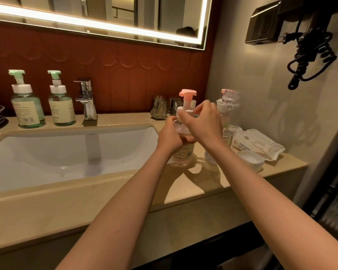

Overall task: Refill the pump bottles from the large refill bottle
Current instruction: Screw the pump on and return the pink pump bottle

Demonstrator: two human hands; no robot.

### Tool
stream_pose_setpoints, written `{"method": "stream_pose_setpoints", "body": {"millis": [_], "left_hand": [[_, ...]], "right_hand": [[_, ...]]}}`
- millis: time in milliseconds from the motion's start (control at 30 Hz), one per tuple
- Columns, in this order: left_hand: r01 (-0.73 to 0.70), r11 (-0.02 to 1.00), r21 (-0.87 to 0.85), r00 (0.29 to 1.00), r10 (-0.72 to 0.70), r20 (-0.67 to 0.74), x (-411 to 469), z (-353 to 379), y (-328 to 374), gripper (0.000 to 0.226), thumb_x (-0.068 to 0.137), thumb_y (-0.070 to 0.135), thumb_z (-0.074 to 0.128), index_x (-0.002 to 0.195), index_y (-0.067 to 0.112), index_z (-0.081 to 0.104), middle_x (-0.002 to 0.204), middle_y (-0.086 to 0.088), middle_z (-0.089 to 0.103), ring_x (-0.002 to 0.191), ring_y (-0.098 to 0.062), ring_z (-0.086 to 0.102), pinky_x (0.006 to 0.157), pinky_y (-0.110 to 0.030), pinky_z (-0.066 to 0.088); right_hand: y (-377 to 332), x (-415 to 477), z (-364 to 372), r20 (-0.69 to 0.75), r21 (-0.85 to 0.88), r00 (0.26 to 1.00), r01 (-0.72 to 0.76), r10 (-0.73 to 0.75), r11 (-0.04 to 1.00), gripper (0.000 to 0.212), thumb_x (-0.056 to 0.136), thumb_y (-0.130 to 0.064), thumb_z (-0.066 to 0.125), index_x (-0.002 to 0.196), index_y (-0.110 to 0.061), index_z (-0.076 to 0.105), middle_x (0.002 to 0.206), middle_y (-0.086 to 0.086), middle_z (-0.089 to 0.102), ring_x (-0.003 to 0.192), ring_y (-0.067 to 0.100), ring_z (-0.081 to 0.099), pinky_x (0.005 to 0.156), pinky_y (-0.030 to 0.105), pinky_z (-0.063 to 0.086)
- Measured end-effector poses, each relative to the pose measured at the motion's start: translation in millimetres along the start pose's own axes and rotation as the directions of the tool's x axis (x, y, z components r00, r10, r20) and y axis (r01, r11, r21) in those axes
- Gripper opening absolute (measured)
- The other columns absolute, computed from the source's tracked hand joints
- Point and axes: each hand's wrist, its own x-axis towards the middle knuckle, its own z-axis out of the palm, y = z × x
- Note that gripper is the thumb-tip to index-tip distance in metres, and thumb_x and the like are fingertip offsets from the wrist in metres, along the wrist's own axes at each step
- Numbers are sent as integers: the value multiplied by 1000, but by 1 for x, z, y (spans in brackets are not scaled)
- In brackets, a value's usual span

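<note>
Left hand (171, 136): gripping the pump bottle (184, 151) by its body.
Right hand (203, 123): pinching its white collar (181, 110).
Pump bottle: standing on the counter (242, 180), at 3 o'clock from the sink (66, 152).
Clear bottle (230, 114): standing at 1 o'clock of it.

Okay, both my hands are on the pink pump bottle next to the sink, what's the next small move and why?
Probably turn the white collar with your right hand while your left hand holds the pink pump bottle steady. The pump is seated on the neck, so nothing can be poured in yet, and the open-necked clear bottle stands ready right behind it.
</note>
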Motion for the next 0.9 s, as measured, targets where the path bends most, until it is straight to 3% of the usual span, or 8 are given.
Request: {"method": "stream_pose_setpoints", "body": {"millis": [133, 200, 300, 367, 500, 600, 767, 900], "left_hand": [[16, 1000, -3, 1000, -16, -9, -1, 0, 0, 78, 78, 22, 74, 139, 15, 28, 136, -9, 48, 123, -27, 47, 97, -39, 42], [16, 1000, -2, 1000, -16, -5, -1, 0, 1, 77, 78, 20, 73, 139, 15, 27, 136, -9, 48, 123, -27, 47, 98, -39, 41], [14, 1000, 11, 1000, -13, -12, -1, 0, 1, 77, 79, 21, 72, 140, 14, 26, 139, -9, 46, 125, -27, 45, 100, -40, 40], [13, 1000, 8, 1000, -13, -10, -1, 0, 1, 78, 78, 22, 74, 139, 14, 26, 138, -9, 46, 125, -27, 46, 98, -39, 41], [25, 1000, -10, 1000, -25, -3, -1, 0, 0, 78, 76, 22, 76, 137, 15, 28, 137, -7, 47, 125, -27, 46, 98, -40, 40], [26, 1000, -13, 1000, -26, 3, -2, 0, 0, 79, 75, 21, 77, 137, 15, 28, 138, -7, 46, 126, -27, 45, 100, -41, 40], [31, 999, -19, 1000, -31, -4, -1, 1, 0, 79, 74, 23, 77, 137, 15, 29, 137, -7, 47, 126, -27, 45, 101, -42, 39], [32, 999, -18, 999, -32, -5, -1, 1, 0, 80, 75, 22, 77, 137, 16, 28, 138, -6, 47, 126, -27, 45, 101, -42, 39]], "right_hand": [[-3, 3, 4, 174, 242, 983, -96, 54, 966, 48, 86, -30, 57, 129, -13, 45, 124, 4, 47, 118, 22, 45, 91, 35, 42], [-3, 3, 5, 208, 223, 978, -76, 29, 972, 42, 87, -29, 57, 125, -12, 50, 118, 4, 51, 113, 22, 49, 86, 34, 43], [-1, 1, -1, 116, -60, 992, 61, -54, 996, 42, 86, -37, 58, 117, -11, 52, 119, 2, 52, 109, 19, 46, 77, 30, 38], [-3, 1, -8, 70, -132, 994, 96, -88, 986, 38, 86, -39, 56, 113, -12, 55, 116, 1, 54, 108, 18, 45, 74, 29, 33], [-6, 6, -11, 76, 54, 997, 11, -15, 998, 24, 87, -29, 56, 103, -12, 58, 104, 2, 61, 96, 20, 53, 70, 30, 37], [-6, 7, -8, 85, 135, 996, -19, 7, 991, 34, 82, -30, 67, 105, -12, 49, 100, -1, 57, 86, 15, 53, 69, 28, 40], [-2, 15, -6, 166, 158, 984, -97, 71, 983, 65, 75, -40, 72, 129, -13, 48, 124, 4, 57, 112, 21, 53, 90, 36, 47], [-3, 16, -3, 202, 157, 979, -66, 34, 985, 48, 79, -35, 68, 122, -15, 59, 115, 1, 63, 104, 18, 59, 86, 36, 50]]}}
